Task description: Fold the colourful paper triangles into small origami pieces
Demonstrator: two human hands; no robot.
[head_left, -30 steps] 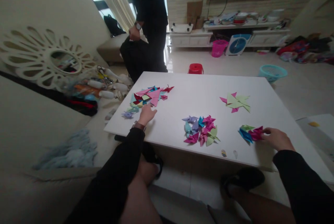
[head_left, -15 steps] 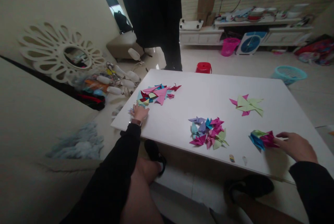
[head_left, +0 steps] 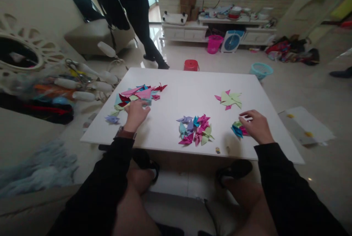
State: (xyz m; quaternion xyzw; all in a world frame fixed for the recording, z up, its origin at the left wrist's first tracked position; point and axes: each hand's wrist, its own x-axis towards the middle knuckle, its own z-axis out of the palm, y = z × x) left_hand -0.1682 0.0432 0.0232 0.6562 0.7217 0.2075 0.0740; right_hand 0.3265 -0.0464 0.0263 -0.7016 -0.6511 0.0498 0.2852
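One paper pile (head_left: 139, 92) at eleven o'clock could scatter if my left hand (head_left: 135, 115) drags; I can't tell its grip, nor my right hand's (head_left: 258, 127).

Left hand (head_left: 136, 114) and right hand (head_left: 257, 126) reach forward — fingers (head_left: 249, 112) bent.

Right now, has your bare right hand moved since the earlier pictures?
Yes. Against the small blue, green and magenta folded-paper cluster, the bare right hand has gone from beside its right edge to farther forward, fingers near its far side.
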